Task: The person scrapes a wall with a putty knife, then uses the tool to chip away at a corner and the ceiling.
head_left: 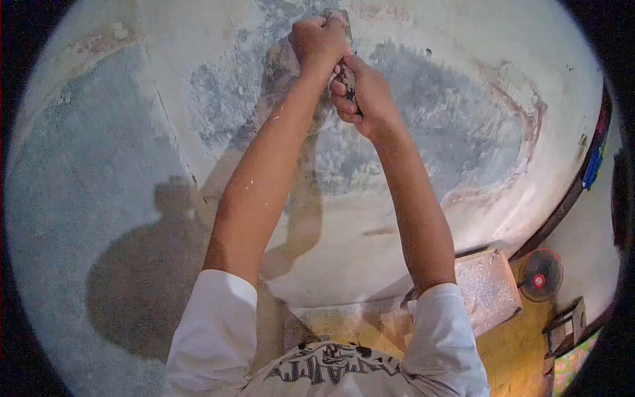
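Head view, grip: left hand is clenched over the top of the scraper. The right hand wraps its handle just below.
Scraper: against the wall, its blade mostly hidden above the fists.
Around the grip: bare grey patches on either side.
Doing it well: probably a flat blade and even two-handed pressure, to avoid gouging.

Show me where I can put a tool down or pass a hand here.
Free: the yellow floor between the block and the dark box; the bare wall beside the left hand lets a hand pass. Crowded: the scraper, gripped by both hands, right hand lower, and the corner by the fan.
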The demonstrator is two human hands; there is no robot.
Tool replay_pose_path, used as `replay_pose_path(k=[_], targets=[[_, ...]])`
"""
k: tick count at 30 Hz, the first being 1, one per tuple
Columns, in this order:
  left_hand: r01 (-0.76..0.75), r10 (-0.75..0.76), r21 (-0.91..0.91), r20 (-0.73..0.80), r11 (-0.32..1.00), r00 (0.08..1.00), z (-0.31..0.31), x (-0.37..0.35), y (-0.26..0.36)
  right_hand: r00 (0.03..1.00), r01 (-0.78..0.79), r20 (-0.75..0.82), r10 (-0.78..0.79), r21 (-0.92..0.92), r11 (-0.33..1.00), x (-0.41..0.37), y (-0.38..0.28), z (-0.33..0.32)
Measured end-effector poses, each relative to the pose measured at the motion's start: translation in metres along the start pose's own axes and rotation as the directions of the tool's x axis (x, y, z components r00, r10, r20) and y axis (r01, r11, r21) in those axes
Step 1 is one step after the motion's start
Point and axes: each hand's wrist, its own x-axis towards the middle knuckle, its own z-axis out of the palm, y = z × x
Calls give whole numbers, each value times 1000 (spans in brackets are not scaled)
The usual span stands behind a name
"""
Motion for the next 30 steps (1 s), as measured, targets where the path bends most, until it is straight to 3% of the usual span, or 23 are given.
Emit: replay_pose_path(k=[3,6,7,10,12,15,18,21,22,30], targets=[[-102,100,118,16,988,995,-2,-5,-17,1000,-20,21,20,4,1000,-7,3,-2],[-106,99,119,62,987,993,-8,-33,-44,997,-78,-15,78,-2,997,-34,20,-11],[-102,96,78,67,992,993,-10,-43,-43,995,-102,-25,102,1,995,-43,27,-12],[-85,88,-36,88,996,992,-19,-78,-36,998,17,-52,-22,-100,995,-74,49,-14],[-67,78,-96,122,993,989,-29,-108,-25,988,-43,-152,24,-122,992,-106,55,-6],[57,-33,-120,197,991,980,-45,-157,-8,990,-13,-139,-8,-145,989,-145,86,-15],[86,-76,-41,193,995,978,-51,-191,-13,989,-25,-150,7,-120,993,-173,107,-21],[212,-195,-114,143,971,970,-50,-211,-18,990,-81,-128,64,-126,989,-183,107,-31],[148,-134,-177,85,973,987,-44,-214,-21,990,-91,-121,74,-142,986,-186,106,-36],[218,-207,-128,93,968,974,-23,-242,-12,989,-136,-65,131,-80,988,-207,107,-71]])
